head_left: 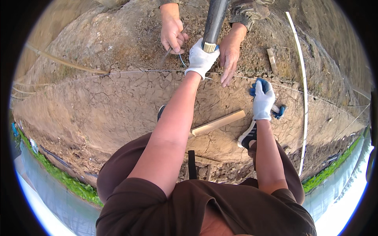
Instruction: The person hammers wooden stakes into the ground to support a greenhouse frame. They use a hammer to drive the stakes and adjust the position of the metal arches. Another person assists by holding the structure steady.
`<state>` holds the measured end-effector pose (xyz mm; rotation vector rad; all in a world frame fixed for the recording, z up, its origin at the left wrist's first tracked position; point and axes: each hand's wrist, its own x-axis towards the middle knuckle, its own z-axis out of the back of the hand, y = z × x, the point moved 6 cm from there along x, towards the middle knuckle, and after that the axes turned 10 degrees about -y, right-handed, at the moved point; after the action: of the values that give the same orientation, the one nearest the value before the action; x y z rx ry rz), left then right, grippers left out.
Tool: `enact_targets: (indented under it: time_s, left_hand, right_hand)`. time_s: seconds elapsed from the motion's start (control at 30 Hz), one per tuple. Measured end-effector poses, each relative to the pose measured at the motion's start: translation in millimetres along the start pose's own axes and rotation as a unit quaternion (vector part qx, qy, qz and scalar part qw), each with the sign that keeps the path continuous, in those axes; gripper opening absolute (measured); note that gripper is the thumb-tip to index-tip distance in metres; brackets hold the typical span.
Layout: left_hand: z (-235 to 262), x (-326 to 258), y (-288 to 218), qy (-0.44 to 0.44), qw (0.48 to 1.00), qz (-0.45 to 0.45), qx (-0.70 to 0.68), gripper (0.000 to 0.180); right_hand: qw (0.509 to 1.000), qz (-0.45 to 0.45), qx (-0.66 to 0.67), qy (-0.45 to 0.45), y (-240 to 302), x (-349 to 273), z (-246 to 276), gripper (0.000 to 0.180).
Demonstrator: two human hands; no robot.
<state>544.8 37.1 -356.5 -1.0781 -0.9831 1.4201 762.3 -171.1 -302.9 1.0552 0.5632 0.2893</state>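
Observation:
My left hand point(202, 58), in a white glove with blue fingers, is closed around a pale wooden stake point(209, 47) whose blunt top shows above the fist. A black pole point(216, 21) comes down from the top edge to that stake. My right hand point(263, 98), gloved alike, has its fingers curled at a thin white string point(291, 89); whether it grips the string is hidden. Across from me, a co-worker's bare hand point(172, 36) holds a thin stick point(166, 55). Their other hand point(229, 55) hangs beside my left glove, fingers pointing down.
Cracked dry soil point(130, 102) meets a rough earth bank behind the string. A split bamboo strip point(218, 122) lies before my feet. On the right runs a long white strip point(303, 90). A blue and grey item point(279, 111) lies beside my shoe point(249, 135).

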Motion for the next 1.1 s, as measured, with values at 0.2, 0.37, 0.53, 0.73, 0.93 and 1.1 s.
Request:
enact_targets:
  time_s: [0.2, 0.37, 0.53, 0.73, 0.93, 1.1]
  left_hand:
    - [-6, 8, 6, 0.074, 0.995, 0.064, -0.017, 0.031]
    - [-9, 7, 17, 0.101, 0.987, 0.115, -0.040, 0.032]
    - [-13, 12, 20, 0.135, 0.982, 0.128, -0.027, 0.032]
    - [19, 31, -16, 0.428, 0.883, 0.095, 0.171, 0.083]
    - [152, 87, -208, 0.326, 0.876, -0.067, 0.348, 0.057]
    - [232, -5, -334, 0.047, 0.988, -0.136, 0.059, 0.050]
  right_hand:
    - [0.898, 0.291, -0.277, 0.180, 165, -3, -134, 0.049]
    - [0.828, 0.273, -0.384, 0.303, 138, 10, -200, 0.054]
    - [0.809, 0.288, -0.414, 0.304, 136, 23, -207, 0.059]
    - [0.774, 0.266, -0.477, 0.322, 145, 12, -208, 0.058]
    - [0.768, 0.242, -0.490, 0.335, 149, 2, -219, 0.064]
    - [0.765, 0.226, -0.518, 0.310, 144, 31, -195, 0.061]
